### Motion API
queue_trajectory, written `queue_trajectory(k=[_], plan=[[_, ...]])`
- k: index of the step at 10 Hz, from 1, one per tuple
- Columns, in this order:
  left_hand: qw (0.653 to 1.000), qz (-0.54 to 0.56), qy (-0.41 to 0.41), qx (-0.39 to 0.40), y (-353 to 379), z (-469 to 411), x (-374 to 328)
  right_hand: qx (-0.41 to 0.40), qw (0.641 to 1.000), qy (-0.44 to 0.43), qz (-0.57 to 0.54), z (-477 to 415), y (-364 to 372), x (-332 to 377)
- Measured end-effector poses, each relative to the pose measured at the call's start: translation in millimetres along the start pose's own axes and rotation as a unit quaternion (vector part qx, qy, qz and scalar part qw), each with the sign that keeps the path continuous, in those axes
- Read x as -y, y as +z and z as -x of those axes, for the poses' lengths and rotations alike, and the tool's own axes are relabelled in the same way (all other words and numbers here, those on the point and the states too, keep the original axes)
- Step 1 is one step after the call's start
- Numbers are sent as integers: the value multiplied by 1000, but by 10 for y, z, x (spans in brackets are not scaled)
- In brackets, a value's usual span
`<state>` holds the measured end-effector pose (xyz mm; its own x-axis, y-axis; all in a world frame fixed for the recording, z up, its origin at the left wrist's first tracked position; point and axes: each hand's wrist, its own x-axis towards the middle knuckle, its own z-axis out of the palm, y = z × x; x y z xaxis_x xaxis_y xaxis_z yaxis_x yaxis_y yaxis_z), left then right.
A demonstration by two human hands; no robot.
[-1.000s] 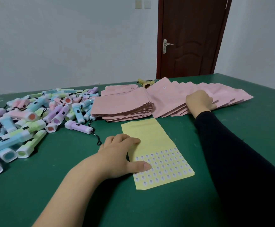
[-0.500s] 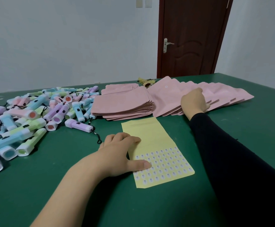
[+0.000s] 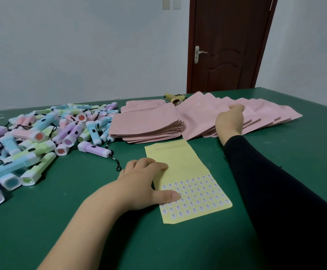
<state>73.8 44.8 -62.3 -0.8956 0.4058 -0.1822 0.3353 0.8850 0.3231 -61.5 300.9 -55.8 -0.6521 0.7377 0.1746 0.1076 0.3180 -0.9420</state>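
Left hand (image 3: 143, 184) down on yellow sticker sheet (image 3: 178, 158), thumb stretched across the sticker rows, fingers loosely bent, pressing its left edge. Right hand (image 3: 229, 121) beyond the sheet's far right corner, fingers curled over an edge among fanned pink pouches (image 3: 265, 112). Stacked pouches (image 3: 147, 125) just behind the sheet. Heap of pastel flashlights (image 3: 42, 137) left of the sheet, all on green table (image 3: 295, 152).

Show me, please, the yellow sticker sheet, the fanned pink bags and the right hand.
yellow sticker sheet (image 3: 176, 158): head view, bare upper part of the sheet.
fanned pink bags (image 3: 197, 117): head view, face of the frontmost bag.
right hand (image 3: 229, 121): head view, back of the hand.
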Motion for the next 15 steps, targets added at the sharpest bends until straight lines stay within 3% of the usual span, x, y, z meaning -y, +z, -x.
queue_trajectory(k=[1,2,3,4,6,9,10,11,12,13,14,15], plan=[[1000,2,-1,1,-2,-1,-2,-50,991,-67,101,-5,25,4],[1000,1,-2,1,-3,-2,-2,-25,900,-298,317,-3,84,56],[1000,1,-2,3,-6,-1,3,159,793,-350,474,45,203,127],[1000,2,-2,3,-10,2,16,262,741,-318,529,112,261,153],[1000,2,-3,4,-2,0,14,276,745,-265,546,191,248,151],[1000,0,-3,5,-8,2,20,281,740,-270,549,208,240,85],[1000,1,-1,5,-9,8,26,288,759,-258,524,202,226,100],[1000,7,0,0,-8,6,27,218,819,-283,449,206,210,271],[1000,11,2,-9,-4,-10,23,148,858,-376,316,393,274,559],[1000,9,6,-27,31,-50,5,211,795,-465,327,768,458,756],[999,10,11,-40,86,-93,-1,298,671,-466,494,1058,688,771],[997,23,14,-67,103,-110,61,292,625,-444,571,1131,800,769]])
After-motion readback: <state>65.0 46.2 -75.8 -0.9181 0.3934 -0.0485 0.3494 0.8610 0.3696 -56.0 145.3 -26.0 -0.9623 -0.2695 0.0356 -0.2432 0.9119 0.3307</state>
